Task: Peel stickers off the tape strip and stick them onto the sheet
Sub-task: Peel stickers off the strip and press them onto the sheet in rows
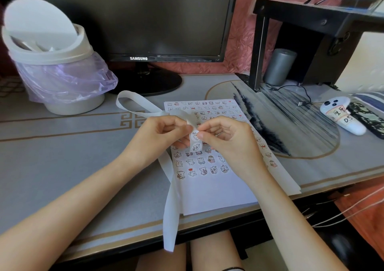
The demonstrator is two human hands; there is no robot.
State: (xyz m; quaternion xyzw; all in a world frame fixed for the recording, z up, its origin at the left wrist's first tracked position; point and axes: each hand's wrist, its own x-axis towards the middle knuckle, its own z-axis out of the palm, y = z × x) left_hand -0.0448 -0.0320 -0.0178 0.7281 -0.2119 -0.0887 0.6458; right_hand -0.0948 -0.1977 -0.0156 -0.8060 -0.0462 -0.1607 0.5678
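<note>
A long white tape strip [171, 206] loops from the back left of the desk, passes through my hands and hangs over the desk's front edge. My left hand [160, 133] grips the strip just above the sheet. My right hand [223, 137] pinches a round cartoon sticker [195, 136] at its edge on the strip, with another sticker [196, 147] just below it. The white sheet [216, 189] lies under both hands and carries several rows of small cartoon stickers; its lower part is blank.
A swing-lid bin with a purple bag [56, 71] stands back left, a Samsung monitor [158, 21] behind the sheet. At right are a black shelf [311, 31], a grey cylinder [279, 67], a cable, and a white controller [342, 115].
</note>
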